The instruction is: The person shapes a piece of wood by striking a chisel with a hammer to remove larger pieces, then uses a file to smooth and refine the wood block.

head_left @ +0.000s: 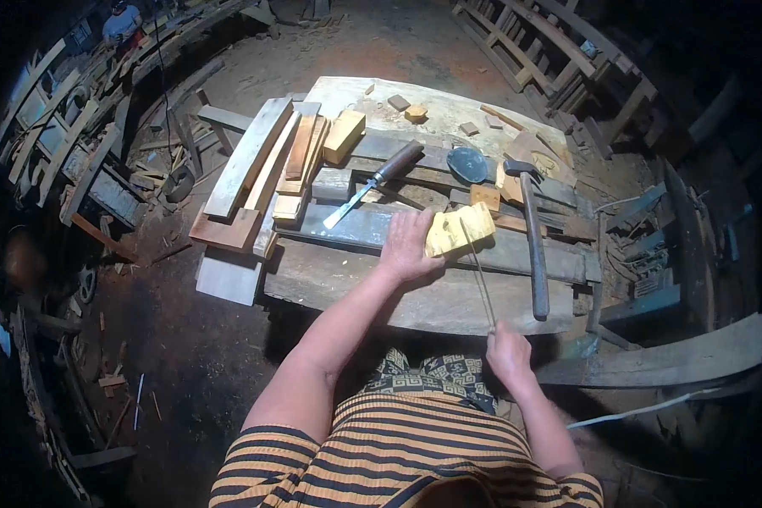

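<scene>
My left hand (409, 247) is closed on the left end of a carved yellow wood block (461, 229) at the bench's near side. In my right hand (508, 351), below the front edge, is the lower end of a thin, long tool (483, 290); its upper end meets the block. A chisel (375, 183) with a dark wooden handle lies up and left of the block. To the right rests a hammer (533, 241) with a dark handle. Above the block sits a dark oval dish (466, 165).
Stacked boards (250, 159) and a light wood block (344, 136) occupy the workbench's (347, 284) left side. Small wood pieces lie at its far end. Timber racks (559, 51) stand at the upper right. A person (122, 23) is far off at the upper left.
</scene>
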The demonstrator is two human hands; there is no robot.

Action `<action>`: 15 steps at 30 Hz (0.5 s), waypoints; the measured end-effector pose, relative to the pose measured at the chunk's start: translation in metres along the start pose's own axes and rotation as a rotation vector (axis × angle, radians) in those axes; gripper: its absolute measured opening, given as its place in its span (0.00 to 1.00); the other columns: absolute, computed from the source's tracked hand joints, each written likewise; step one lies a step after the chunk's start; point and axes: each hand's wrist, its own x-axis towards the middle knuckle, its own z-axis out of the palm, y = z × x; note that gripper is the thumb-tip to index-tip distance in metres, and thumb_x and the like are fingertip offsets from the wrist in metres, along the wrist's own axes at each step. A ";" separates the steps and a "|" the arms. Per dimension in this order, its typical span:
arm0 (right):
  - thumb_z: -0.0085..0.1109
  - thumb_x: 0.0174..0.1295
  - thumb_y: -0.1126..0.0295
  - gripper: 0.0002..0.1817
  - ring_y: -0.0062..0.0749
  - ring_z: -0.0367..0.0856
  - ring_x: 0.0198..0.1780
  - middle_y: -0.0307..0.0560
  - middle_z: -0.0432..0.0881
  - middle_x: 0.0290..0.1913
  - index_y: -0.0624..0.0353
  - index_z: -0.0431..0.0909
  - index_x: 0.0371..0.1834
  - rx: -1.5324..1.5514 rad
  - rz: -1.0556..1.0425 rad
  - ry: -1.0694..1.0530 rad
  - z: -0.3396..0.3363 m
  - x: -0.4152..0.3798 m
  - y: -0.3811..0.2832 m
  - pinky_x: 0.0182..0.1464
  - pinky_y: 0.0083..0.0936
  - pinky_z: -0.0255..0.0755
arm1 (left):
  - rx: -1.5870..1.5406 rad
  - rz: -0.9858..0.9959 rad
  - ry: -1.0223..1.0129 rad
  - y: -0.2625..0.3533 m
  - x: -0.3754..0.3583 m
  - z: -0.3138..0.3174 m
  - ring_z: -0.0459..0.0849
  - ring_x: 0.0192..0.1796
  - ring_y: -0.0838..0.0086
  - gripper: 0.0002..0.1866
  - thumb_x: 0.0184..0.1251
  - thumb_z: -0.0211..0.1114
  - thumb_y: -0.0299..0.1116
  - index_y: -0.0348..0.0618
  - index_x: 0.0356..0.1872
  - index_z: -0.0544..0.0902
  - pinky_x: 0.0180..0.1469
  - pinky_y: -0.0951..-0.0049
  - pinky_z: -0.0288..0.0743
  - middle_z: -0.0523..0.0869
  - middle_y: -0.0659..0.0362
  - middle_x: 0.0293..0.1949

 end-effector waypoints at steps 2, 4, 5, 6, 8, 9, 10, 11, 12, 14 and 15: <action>0.47 0.60 0.67 0.10 0.61 0.80 0.34 0.66 0.79 0.27 0.64 0.72 0.35 -0.003 -0.012 -0.012 -0.004 0.005 -0.002 0.39 0.54 0.71 | -0.001 -0.004 -0.012 0.000 0.000 -0.001 0.68 0.48 0.52 0.43 0.33 0.73 0.45 0.42 0.56 0.65 0.55 0.56 0.60 0.70 0.48 0.42; 0.46 0.60 0.67 0.11 0.59 0.80 0.35 0.65 0.80 0.28 0.64 0.73 0.36 -0.004 -0.068 0.050 -0.004 0.036 -0.010 0.40 0.53 0.72 | 0.000 -0.001 -0.016 0.001 0.001 -0.001 0.68 0.48 0.52 0.43 0.33 0.73 0.45 0.42 0.56 0.65 0.55 0.56 0.60 0.70 0.48 0.42; 0.45 0.61 0.67 0.11 0.59 0.80 0.35 0.65 0.80 0.29 0.64 0.73 0.37 0.025 -0.108 0.087 -0.004 0.055 -0.014 0.40 0.52 0.72 | 0.004 0.004 -0.007 0.000 0.000 0.001 0.68 0.48 0.53 0.43 0.33 0.73 0.45 0.43 0.56 0.65 0.55 0.56 0.60 0.70 0.48 0.42; 0.45 0.61 0.67 0.11 0.59 0.80 0.35 0.64 0.80 0.29 0.63 0.73 0.38 0.022 -0.078 0.094 -0.004 0.075 -0.023 0.41 0.52 0.72 | 0.008 0.008 0.004 0.000 -0.001 0.002 0.68 0.48 0.53 0.43 0.33 0.73 0.45 0.43 0.56 0.65 0.55 0.56 0.60 0.71 0.48 0.42; 0.44 0.61 0.67 0.12 0.59 0.80 0.35 0.64 0.81 0.29 0.63 0.74 0.39 0.022 -0.050 0.106 -0.004 0.091 -0.032 0.41 0.52 0.71 | 0.007 0.011 0.030 0.003 -0.001 0.000 0.69 0.47 0.52 0.43 0.32 0.73 0.44 0.43 0.56 0.65 0.53 0.56 0.61 0.71 0.48 0.42; 0.44 0.61 0.67 0.12 0.60 0.80 0.35 0.64 0.81 0.29 0.63 0.73 0.39 0.024 -0.056 0.107 -0.004 0.093 -0.033 0.41 0.52 0.71 | 0.002 0.010 0.048 0.003 -0.001 0.000 0.69 0.47 0.52 0.42 0.32 0.74 0.43 0.44 0.55 0.66 0.51 0.55 0.63 0.70 0.48 0.41; 0.43 0.61 0.67 0.12 0.60 0.80 0.35 0.64 0.81 0.29 0.63 0.73 0.39 0.025 -0.060 0.107 -0.004 0.093 -0.033 0.41 0.52 0.72 | 0.002 0.011 0.046 0.004 -0.002 0.000 0.69 0.47 0.52 0.42 0.32 0.74 0.43 0.44 0.55 0.66 0.51 0.55 0.63 0.70 0.48 0.41; 0.43 0.61 0.67 0.12 0.60 0.80 0.35 0.64 0.81 0.29 0.63 0.73 0.39 0.023 -0.056 0.106 -0.002 0.085 -0.027 0.41 0.52 0.72 | 0.002 0.005 0.042 0.005 -0.002 -0.002 0.69 0.47 0.52 0.42 0.32 0.73 0.43 0.44 0.55 0.66 0.51 0.55 0.63 0.70 0.48 0.41; 0.44 0.61 0.67 0.12 0.59 0.80 0.35 0.64 0.81 0.29 0.64 0.73 0.39 -0.016 -0.084 0.109 0.002 0.069 -0.016 0.41 0.52 0.72 | 0.000 -0.003 0.037 0.007 -0.001 -0.003 0.69 0.47 0.52 0.42 0.32 0.73 0.43 0.43 0.55 0.66 0.51 0.55 0.63 0.70 0.48 0.41; 0.45 0.61 0.67 0.12 0.59 0.81 0.36 0.64 0.81 0.29 0.65 0.73 0.38 -0.049 -0.070 0.050 0.006 0.032 -0.002 0.40 0.52 0.72 | -0.012 -0.003 0.030 0.006 -0.001 -0.003 0.69 0.47 0.52 0.42 0.32 0.73 0.43 0.43 0.54 0.66 0.51 0.55 0.63 0.70 0.48 0.41; 0.45 0.60 0.67 0.12 0.59 0.81 0.36 0.64 0.80 0.29 0.66 0.73 0.38 -0.042 -0.029 -0.007 0.002 0.016 0.000 0.40 0.52 0.72 | -0.018 -0.001 0.027 0.006 0.000 -0.003 0.68 0.46 0.51 0.41 0.32 0.73 0.43 0.43 0.54 0.66 0.51 0.55 0.63 0.70 0.48 0.41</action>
